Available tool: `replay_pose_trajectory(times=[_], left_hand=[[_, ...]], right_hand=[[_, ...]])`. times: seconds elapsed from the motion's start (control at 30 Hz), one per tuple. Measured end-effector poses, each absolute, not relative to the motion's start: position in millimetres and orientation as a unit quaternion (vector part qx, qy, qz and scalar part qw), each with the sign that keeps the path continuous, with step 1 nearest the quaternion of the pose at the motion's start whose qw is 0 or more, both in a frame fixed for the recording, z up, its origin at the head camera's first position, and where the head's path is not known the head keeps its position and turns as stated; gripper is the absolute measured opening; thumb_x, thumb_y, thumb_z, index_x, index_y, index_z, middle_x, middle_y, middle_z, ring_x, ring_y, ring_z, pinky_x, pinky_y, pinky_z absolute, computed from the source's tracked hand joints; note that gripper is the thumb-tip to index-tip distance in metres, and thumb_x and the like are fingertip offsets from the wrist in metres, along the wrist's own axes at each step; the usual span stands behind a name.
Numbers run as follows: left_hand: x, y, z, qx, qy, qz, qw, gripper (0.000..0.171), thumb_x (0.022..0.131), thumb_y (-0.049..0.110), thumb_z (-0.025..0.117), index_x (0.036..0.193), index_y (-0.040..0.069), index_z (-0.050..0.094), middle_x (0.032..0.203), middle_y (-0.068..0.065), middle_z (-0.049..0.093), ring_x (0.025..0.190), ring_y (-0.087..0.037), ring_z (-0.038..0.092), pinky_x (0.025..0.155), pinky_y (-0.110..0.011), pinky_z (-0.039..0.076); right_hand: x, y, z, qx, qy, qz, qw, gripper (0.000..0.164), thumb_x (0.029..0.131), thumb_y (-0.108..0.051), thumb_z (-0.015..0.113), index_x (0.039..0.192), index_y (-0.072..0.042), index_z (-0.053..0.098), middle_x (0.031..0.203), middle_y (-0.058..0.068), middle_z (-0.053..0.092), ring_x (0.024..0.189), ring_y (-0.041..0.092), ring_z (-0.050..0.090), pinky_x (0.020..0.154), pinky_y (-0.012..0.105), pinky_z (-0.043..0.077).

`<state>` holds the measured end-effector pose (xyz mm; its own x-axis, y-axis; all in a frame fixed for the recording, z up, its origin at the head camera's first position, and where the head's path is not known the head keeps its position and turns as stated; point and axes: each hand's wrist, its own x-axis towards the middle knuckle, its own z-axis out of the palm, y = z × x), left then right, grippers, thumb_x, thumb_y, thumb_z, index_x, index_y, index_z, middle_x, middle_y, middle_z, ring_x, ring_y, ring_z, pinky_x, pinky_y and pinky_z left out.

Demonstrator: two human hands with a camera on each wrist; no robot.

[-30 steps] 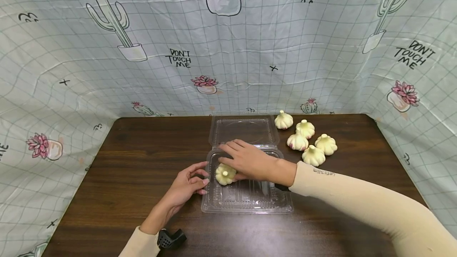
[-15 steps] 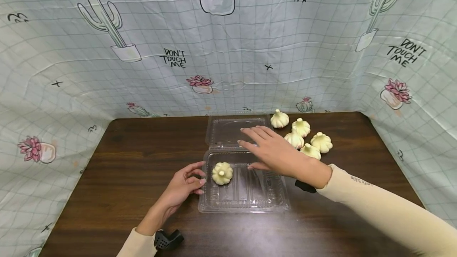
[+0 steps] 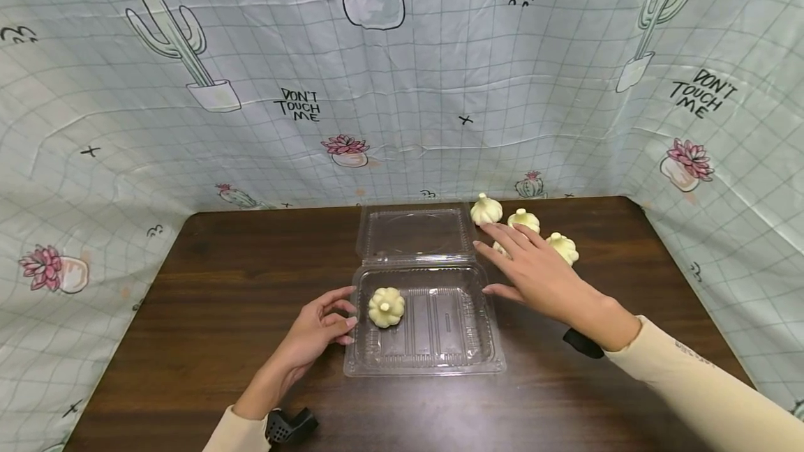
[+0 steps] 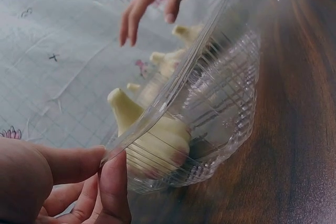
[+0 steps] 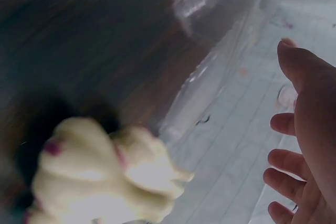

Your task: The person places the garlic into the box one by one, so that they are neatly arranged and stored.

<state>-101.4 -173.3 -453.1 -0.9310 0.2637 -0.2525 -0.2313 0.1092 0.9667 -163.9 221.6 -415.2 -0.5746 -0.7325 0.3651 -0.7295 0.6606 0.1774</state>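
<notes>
Clear plastic makes up the container (image 3: 449, 330) mid-worktop (image 3: 251, 270), its lid (image 3: 414, 229) laid back toward the far edge. One pale garlic bulb (image 3: 386, 307) sits inside by the container's left edge, where the left hand (image 3: 319, 330) pinches the rim between thumb and fingers. Near the worktop's far right corner, the right hand (image 3: 541, 274) hangs above loose bulbs (image 3: 562, 248), fingers apart.

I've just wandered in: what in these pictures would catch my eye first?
Probably the pale garlic bulb alone in the left part of the open clear plastic container, which the left hand pinches at the edge. Next, the right hand, fingers outstretched over the other garlic bulbs, right of the container. Behind hangs a pale curtain printed with cacti and DON'T TOUCH ME.
</notes>
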Motion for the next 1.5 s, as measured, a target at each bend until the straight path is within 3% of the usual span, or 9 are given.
replay_pose_trajectory(times=[0.1, 0.13, 0.23, 0.33, 0.87, 0.97, 1.17, 1.5], left_hand=[[-100.7, -174.3, -453.4, 0.014, 0.722, 0.666, 0.185, 0.060, 0.104, -0.002, 0.063, 0.158, -0.009, 0.037, 0.118, -0.012, 0.056, 0.084, -0.007, 0.063, 0.075, -0.023, 0.061], [-100.5, -174.4, -453.5, 0.015, 0.723, 0.666, 0.185, 0.060, 0.104, -0.001, 0.063, 0.158, -0.009, 0.037, 0.118, -0.012, 0.056, 0.085, -0.007, 0.063, 0.075, -0.023, 0.061], [-99.9, -174.7, -453.5, 0.014, 0.724, 0.665, 0.184, 0.060, 0.104, -0.001, 0.063, 0.158, -0.009, 0.037, 0.118, -0.012, 0.056, 0.085, -0.008, 0.063, 0.075, -0.023, 0.061], [-99.7, -174.6, -452.9, 0.014, 0.723, 0.665, 0.184, 0.060, 0.104, -0.001, 0.063, 0.158, -0.009, 0.037, 0.118, -0.012, 0.055, 0.085, -0.008, 0.063, 0.075, -0.023, 0.061], [-100.9, -173.4, -455.3, 0.012, 0.724, 0.666, 0.179, 0.059, 0.103, -0.005, 0.062, 0.156, -0.009, 0.038, 0.118, -0.013, 0.055, 0.084, -0.008, 0.063, 0.073, -0.022, 0.061], [-101.1, -173.9, -455.6, 0.013, 0.724, 0.666, 0.181, 0.059, 0.103, -0.005, 0.062, 0.157, -0.010, 0.038, 0.118, -0.013, 0.055, 0.084, -0.007, 0.063, 0.073, -0.022, 0.061], [-101.0, -174.3, -455.1, 0.013, 0.725, 0.665, 0.181, 0.059, 0.103, -0.003, 0.062, 0.157, -0.010, 0.038, 0.118, -0.013, 0.056, 0.084, -0.007, 0.063, 0.073, -0.022, 0.061], [-101.1, -173.8, -454.7, 0.009, 0.725, 0.664, 0.181, 0.059, 0.103, -0.004, 0.062, 0.157, -0.010, 0.038, 0.118, -0.014, 0.055, 0.082, -0.007, 0.062, 0.073, -0.021, 0.060]], right_hand=[[-162.6, 231.9, -417.4, 0.399, -0.894, 0.008, 0.205, 0.075, 0.086, -0.047, 0.082, 0.142, 0.000, 0.062, 0.154, 0.025, 0.051, 0.136, 0.044, 0.053, 0.116, 0.058, 0.040], [-162.5, 235.3, -418.3, 0.394, -0.895, 0.011, 0.206, 0.073, 0.092, -0.052, 0.076, 0.142, 0.000, 0.062, 0.154, 0.025, 0.051, 0.136, 0.044, 0.053, 0.115, 0.059, 0.041], [-163.4, 246.3, -420.0, 0.385, -0.896, 0.022, 0.220, 0.074, 0.105, -0.063, 0.051, 0.142, -0.001, 0.062, 0.154, 0.025, 0.051, 0.135, 0.044, 0.054, 0.115, 0.059, 0.040], [-166.5, 258.1, -421.4, 0.376, -0.895, 0.027, 0.237, 0.087, 0.108, -0.069, 0.019, 0.141, -0.001, 0.062, 0.151, 0.026, 0.052, 0.134, 0.044, 0.054, 0.114, 0.059, 0.040], [-175.4, 316.0, -423.6, 0.300, -0.923, 0.045, 0.238, 0.096, 0.105, -0.074, 0.017, 0.141, 0.005, 0.059, 0.148, 0.031, 0.050, 0.126, 0.053, 0.052, 0.108, 0.066, 0.039], [-175.9, 324.1, -424.9, 0.288, -0.930, 0.044, 0.226, 0.092, 0.106, -0.073, 0.025, 0.142, 0.005, 0.058, 0.149, 0.031, 0.049, 0.126, 0.054, 0.051, 0.109, 0.066, 0.039], [-178.5, 337.3, -430.3, 0.267, -0.942, 0.032, 0.203, 0.072, 0.104, -0.053, 0.062, 0.143, 0.006, 0.055, 0.149, 0.031, 0.049, 0.126, 0.054, 0.052, 0.106, 0.068, 0.041], [-183.6, 349.2, -444.0, 0.251, -0.952, 0.019, 0.173, 0.071, 0.095, -0.038, 0.078, 0.143, 0.009, 0.055, 0.145, 0.033, 0.052, 0.125, 0.055, 0.054, 0.101, 0.070, 0.044]])
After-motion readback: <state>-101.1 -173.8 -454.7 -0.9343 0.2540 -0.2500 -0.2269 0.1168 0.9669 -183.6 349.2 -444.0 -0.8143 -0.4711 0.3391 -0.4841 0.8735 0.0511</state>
